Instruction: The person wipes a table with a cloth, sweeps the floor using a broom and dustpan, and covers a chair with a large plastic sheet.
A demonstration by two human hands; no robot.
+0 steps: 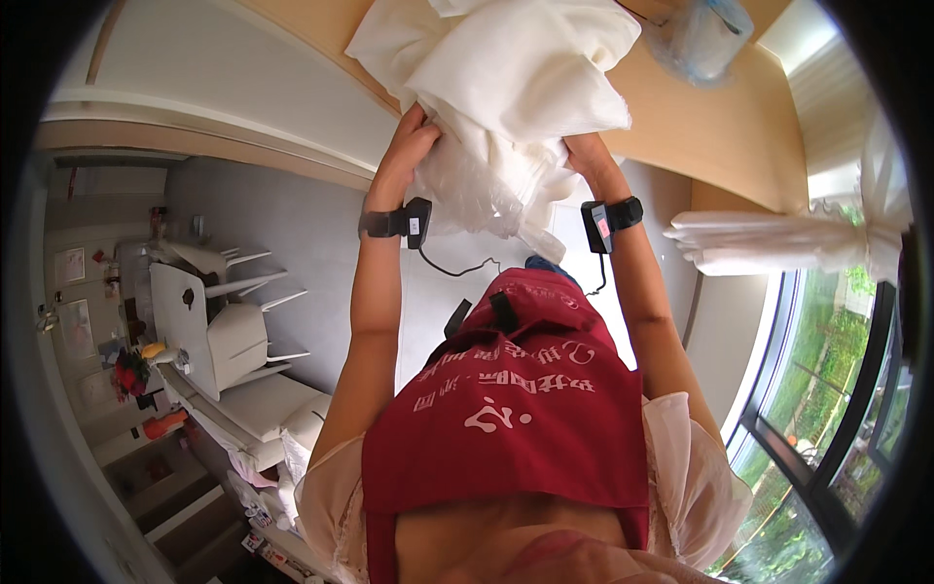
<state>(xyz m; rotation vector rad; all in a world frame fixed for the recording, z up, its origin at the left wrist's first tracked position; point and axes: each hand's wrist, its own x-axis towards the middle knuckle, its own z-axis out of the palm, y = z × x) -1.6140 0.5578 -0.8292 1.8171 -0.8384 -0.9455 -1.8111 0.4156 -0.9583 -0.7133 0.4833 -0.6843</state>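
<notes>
A large bundle of white fabric (511,73) fills the top middle of the view, with a translucent plastic bag (467,175) hanging below and around its lower left part. My left hand (412,142) grips the bag and cloth at the left edge, its fingers bent into the folds. At the right edge my right hand (587,153) is on the underside of the bundle, its fingertips hidden behind the white fabric. Both wrists wear black straps with small cabled devices.
Behind the bundle lies a light wooden surface (715,124), bearing a plastic-wrapped roll (704,44). A gathered white curtain (773,241) hangs by the window at the right. White chairs (237,336) and a table (175,321) stand at the left.
</notes>
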